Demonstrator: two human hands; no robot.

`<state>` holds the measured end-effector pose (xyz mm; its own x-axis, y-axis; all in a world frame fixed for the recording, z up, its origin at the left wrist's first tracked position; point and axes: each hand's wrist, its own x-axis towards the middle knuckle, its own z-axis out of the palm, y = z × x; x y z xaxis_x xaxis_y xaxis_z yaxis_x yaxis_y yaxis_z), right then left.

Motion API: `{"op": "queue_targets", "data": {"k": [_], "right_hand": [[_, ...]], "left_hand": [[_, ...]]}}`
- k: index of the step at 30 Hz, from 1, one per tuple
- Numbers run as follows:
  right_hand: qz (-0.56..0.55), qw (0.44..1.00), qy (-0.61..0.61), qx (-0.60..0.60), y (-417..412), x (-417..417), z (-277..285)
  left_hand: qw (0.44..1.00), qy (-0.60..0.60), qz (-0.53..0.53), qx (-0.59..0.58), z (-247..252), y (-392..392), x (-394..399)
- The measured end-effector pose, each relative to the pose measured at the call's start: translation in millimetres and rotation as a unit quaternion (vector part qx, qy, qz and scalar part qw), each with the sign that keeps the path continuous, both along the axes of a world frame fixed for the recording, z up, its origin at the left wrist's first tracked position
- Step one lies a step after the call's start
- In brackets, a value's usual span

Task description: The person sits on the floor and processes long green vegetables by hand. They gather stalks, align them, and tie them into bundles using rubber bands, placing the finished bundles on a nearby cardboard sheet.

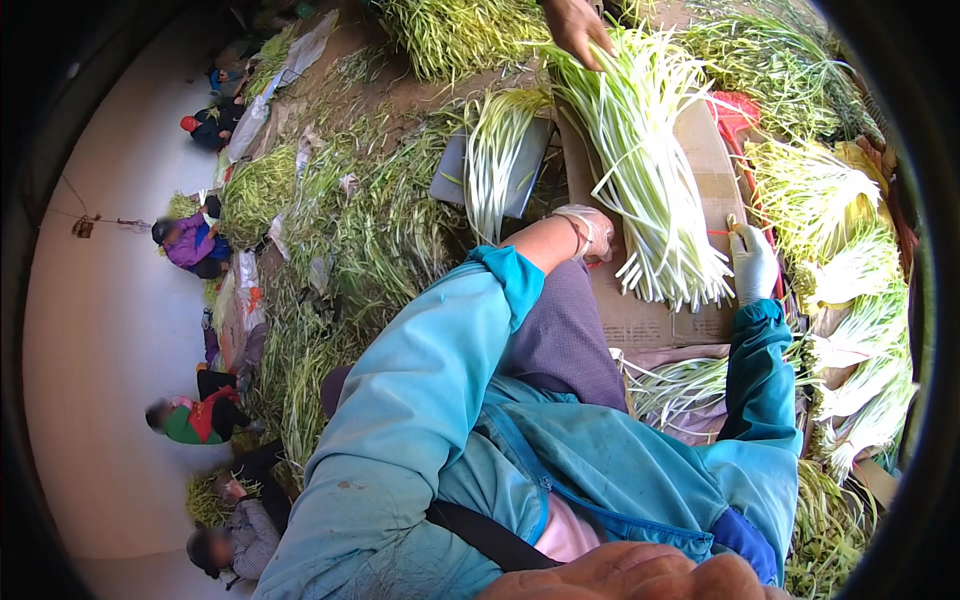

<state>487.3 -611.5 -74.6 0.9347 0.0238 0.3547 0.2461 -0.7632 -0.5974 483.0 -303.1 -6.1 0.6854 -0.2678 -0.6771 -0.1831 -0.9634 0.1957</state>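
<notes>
A thick bundle of long, white-stemmed greens [652, 172] lies on a flattened cardboard sheet [712, 161] before me. My left hand [594, 231], in a thin clear glove, is at the bundle's left side, its fingers curled and partly hidden; a bit of red shows beneath it. To the right of the stems, my right hand [752, 262], in a whitish glove, pinches a thin red tie [718, 232] that runs towards the bundle. Another person's hand [577, 34] reaches in from the top and touches the leafy end.
A smaller bunch [495, 161] rests across a grey flat plate [448, 169] at left. Several tied bundles [855, 345] are stacked along the right. Loose greens [375, 232] cover the floor; a red plastic edge [731, 112] borders the cardboard. Several people sit along the far-left wall [112, 300].
</notes>
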Motion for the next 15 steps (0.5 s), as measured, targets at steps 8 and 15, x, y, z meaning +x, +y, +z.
{"op": "queue_targets", "data": {"k": [8, 15], "right_hand": [[0.006, 1.000, -0.003, 0.011, 1.6, -0.5, 1.2], [0.005, 1.000, -0.011, 0.013, -1.2, 1.5, -4.7]], "left_hand": [[1.000, 0.004, 0.015, -0.007, -0.2, 1.4, -1.1], [1.000, 0.016, 0.010, -0.019, 5.8, 0.7, -0.2]]}}
